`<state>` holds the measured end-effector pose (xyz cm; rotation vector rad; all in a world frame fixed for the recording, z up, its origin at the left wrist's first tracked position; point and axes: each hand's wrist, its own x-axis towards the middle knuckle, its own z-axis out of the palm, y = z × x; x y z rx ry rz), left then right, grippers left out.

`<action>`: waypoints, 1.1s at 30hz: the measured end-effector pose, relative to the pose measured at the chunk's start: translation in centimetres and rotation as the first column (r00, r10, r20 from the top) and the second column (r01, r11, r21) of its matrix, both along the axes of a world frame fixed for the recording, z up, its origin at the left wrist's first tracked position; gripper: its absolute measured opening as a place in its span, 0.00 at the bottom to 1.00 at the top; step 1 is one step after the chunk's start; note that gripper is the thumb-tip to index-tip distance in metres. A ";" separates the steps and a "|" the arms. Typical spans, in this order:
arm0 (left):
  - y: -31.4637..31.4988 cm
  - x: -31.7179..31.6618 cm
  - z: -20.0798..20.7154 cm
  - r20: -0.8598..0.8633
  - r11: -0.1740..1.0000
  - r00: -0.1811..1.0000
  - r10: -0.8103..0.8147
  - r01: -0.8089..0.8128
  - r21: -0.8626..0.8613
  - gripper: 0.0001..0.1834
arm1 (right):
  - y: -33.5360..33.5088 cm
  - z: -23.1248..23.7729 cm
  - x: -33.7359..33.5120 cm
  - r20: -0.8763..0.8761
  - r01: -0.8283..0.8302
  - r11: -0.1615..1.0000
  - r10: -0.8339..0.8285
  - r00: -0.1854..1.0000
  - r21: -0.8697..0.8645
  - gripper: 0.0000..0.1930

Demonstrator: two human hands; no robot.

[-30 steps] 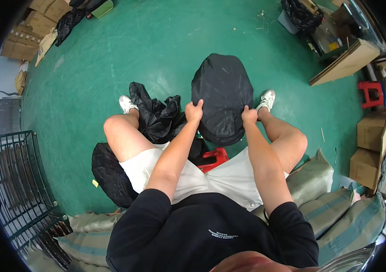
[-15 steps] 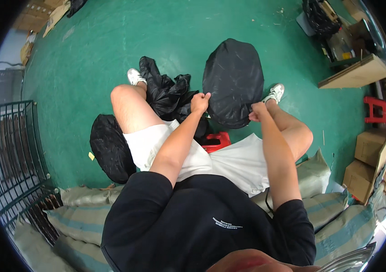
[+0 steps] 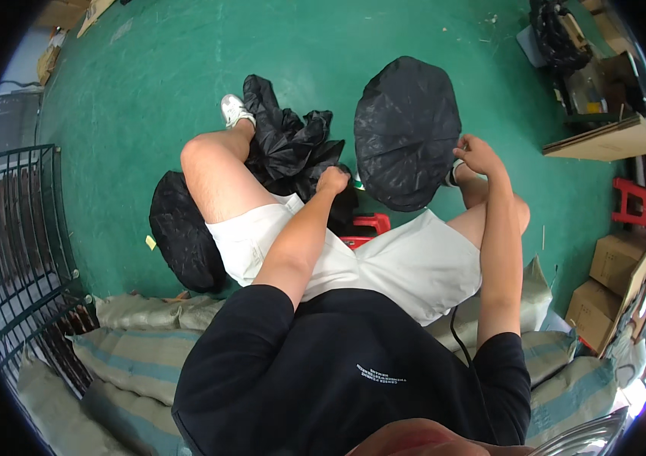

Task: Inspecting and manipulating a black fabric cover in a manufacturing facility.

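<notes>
Black bundle (image 3: 408,129), right fingers (image 3: 469,142) at its edge, left fingers (image 3: 342,174) apart

Bright, even light reaches the green floor (image 3: 300,45) before you, with soft shadows and a faint sheen on the black cover (image 3: 408,133). Glare burns white at your lower right rim, fringed violet. The fisheye bows the barred rack (image 3: 23,220) on your left; corners fall to black, the middle fairly sharp.

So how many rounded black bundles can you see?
2: one bundle at the right hand, another bundle beside the left thigh. The crumpled black material could hide more.
</notes>
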<state>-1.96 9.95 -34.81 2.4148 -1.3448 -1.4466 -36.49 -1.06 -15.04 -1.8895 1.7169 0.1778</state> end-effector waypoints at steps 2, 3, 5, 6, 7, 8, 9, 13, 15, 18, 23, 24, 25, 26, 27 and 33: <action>1.3 1.1 -0.5 0.044 0.991 0.999 -0.030 0.024 0.134 0.23 | -0.2 -0.9 1.7 0.147 -0.064 0.998 0.063 0.987 0.004 0.12; 2.1 1.4 -0.8 0.121 0.976 0.985 -0.124 0.099 0.195 0.30 | -0.3 -1.2 2.4 0.412 0.022 0.977 -0.109 0.905 0.211 0.12; 2.9 1.9 -1.5 0.092 0.901 0.937 -0.337 0.292 0.322 0.52 | -0.7 -1.5 3.5 0.685 -0.017 0.930 -0.259 0.681 0.368 0.13; 3.4 2.1 -1.9 0.045 0.853 0.898 -0.438 0.399 0.338 0.56 | -0.7 -1.3 3.8 0.616 0.011 0.932 -0.247 0.748 0.361 0.12; 3.8 2.0 -2.2 -0.032 0.820 0.864 -0.503 0.489 0.297 0.57 | -0.8 -0.9 3.8 0.636 -0.023 0.953 -0.184 0.750 0.303 0.12; 3.8 2.2 -2.6 -0.187 0.732 0.814 -0.550 0.577 0.362 0.65 | -1.0 -0.5 4.0 0.553 0.012 0.957 -0.177 0.814 0.289 0.14; 4.3 1.7 -2.9 -0.126 0.745 0.854 -0.505 0.505 0.436 0.61 | -1.0 0.1 3.9 0.441 -0.076 0.996 0.084 0.894 -0.037 0.17; 4.2 0.5 -3.4 -0.255 0.429 0.571 -0.780 0.785 0.446 0.29 | -2.2 1.8 3.7 0.309 -0.045 0.995 0.015 0.951 0.088 0.20; 3.3 0.4 -2.3 -0.220 0.438 0.624 -0.750 0.718 0.541 0.23 | -2.8 2.0 3.9 0.342 0.028 0.989 -0.078 0.936 0.148 0.21; 1.5 1.9 1.7 -0.037 0.635 0.712 -0.701 0.647 0.422 0.17 | -3.1 1.8 4.8 0.404 0.015 0.987 -0.078 0.912 0.158 0.22; -2.3 5.0 9.8 0.118 0.712 0.703 -0.702 0.696 0.091 0.16 | -3.5 1.0 7.5 0.400 -0.100 0.994 0.072 0.914 0.050 0.21; -2.9 5.6 11.6 0.170 0.664 0.673 -0.720 0.739 -0.114 0.17 | -3.3 1.0 7.9 0.429 -0.107 0.994 0.084 0.899 0.030 0.21; -3.4 5.9 13.5 0.043 0.802 0.833 -0.552 0.544 -0.246 0.19 | -3.1 1.3 8.2 0.444 -0.184 0.983 0.154 0.882 0.025 0.22; -3.7 6.2 15.6 -0.104 0.876 0.909 -0.403 0.351 -0.332 0.21 | -2.6 1.5 8.6 0.431 -0.244 0.969 0.204 0.879 0.038 0.23; -3.7 6.1 17.7 -0.362 0.909 0.887 -0.285 0.132 -0.394 0.21 | -2.4 2.0 8.8 0.466 -0.315 0.923 0.184 0.865 0.220 0.32; -2.9 4.4 31.0 -0.985 0.901 0.170 -0.022 -0.424 -0.093 0.18 | 1.7 3.4 10.5 0.572 -0.318 0.931 0.361 0.737 -0.178 0.47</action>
